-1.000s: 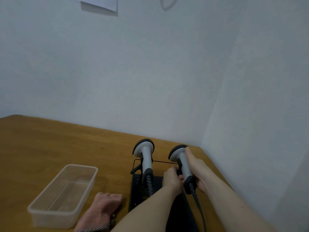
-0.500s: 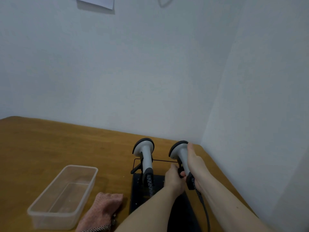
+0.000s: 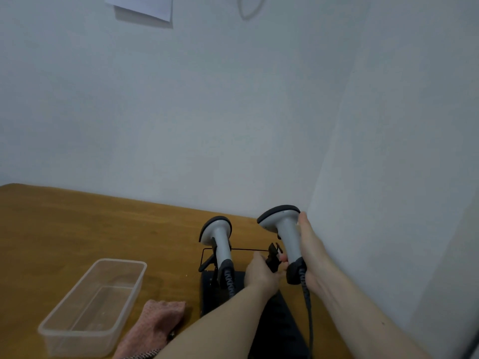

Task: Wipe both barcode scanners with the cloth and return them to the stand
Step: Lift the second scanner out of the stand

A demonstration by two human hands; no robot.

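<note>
Table (image 3: 77, 218) carries the stand (image 3: 259, 294); one scanner (image 3: 219, 242) sits docked, upright. Right hand (image 3: 311, 255) wraps the other scanner (image 3: 285, 237) by its handle, just off its clip (image 3: 273, 255), which the left hand (image 3: 260, 273) pinches. Cloth (image 3: 155, 325) lies soft beside it. Scanners look light, rigid, smooth; grip the handle, mind the coiled cable.

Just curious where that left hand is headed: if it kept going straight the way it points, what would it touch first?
The left hand already holds the stand's black clip. Straight on, it would probably meet the scanner in the right hand, though depth is unclear.
</note>
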